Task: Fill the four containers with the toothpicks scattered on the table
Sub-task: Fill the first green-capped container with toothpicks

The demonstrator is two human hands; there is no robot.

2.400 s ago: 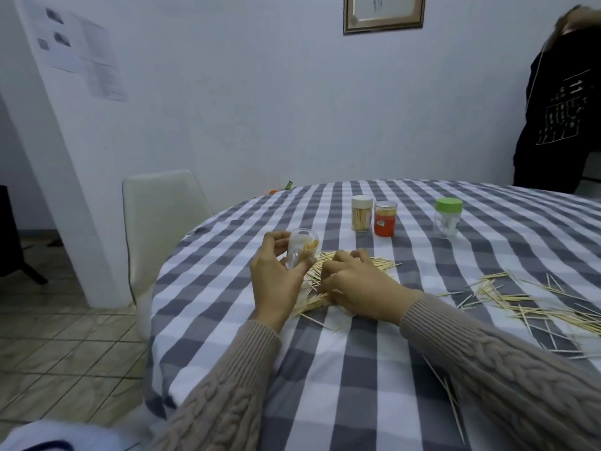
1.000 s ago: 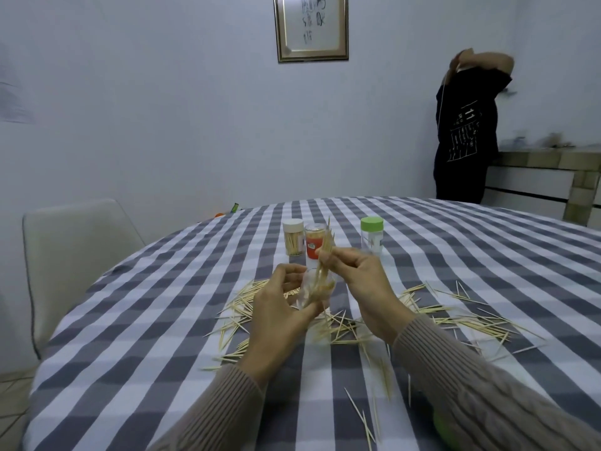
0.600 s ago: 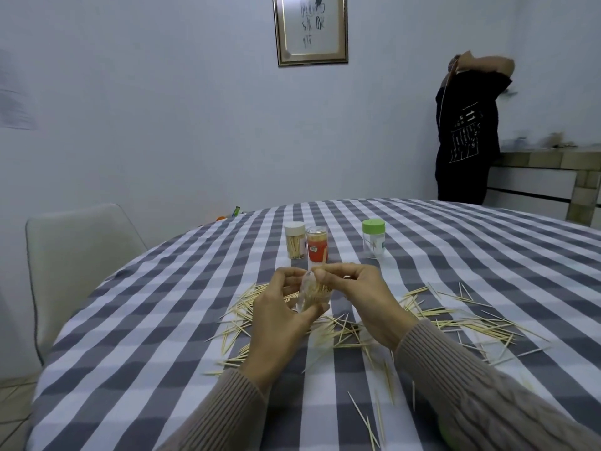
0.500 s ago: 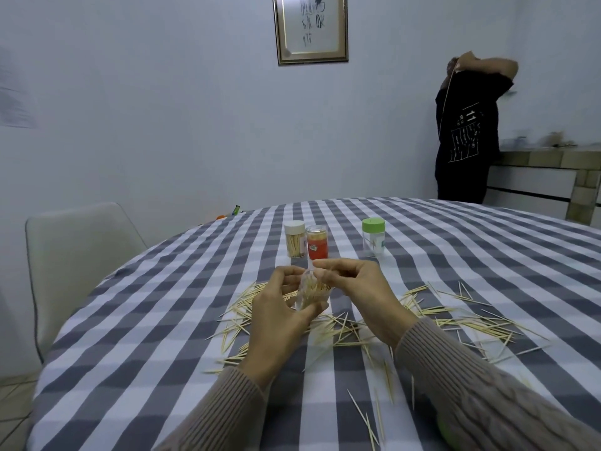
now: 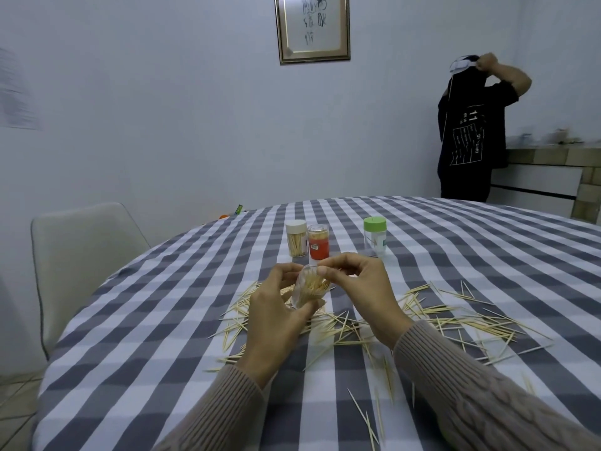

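Gripping small clear plastic container (image 5: 307,289), part-filled, in left hand (image 5: 271,320); right hand (image 5: 361,289) fingertips pinching at its mouth. Lying scattered across checked worktop (image 5: 162,336): many wooden toothpicks (image 5: 455,320). Standing far: three containers, two appearing filled.

Grey-and-white checked tablecloth (image 5: 455,242). Pale yellow toothpicks (image 5: 455,320). White-lidded jar (image 5: 296,238), orange-red jar (image 5: 318,241), green-lidded clear jar (image 5: 375,235). Beige cable-knit sleeves (image 5: 471,395). Off-white chair (image 5: 81,255). Gold picture frame (image 5: 313,27).
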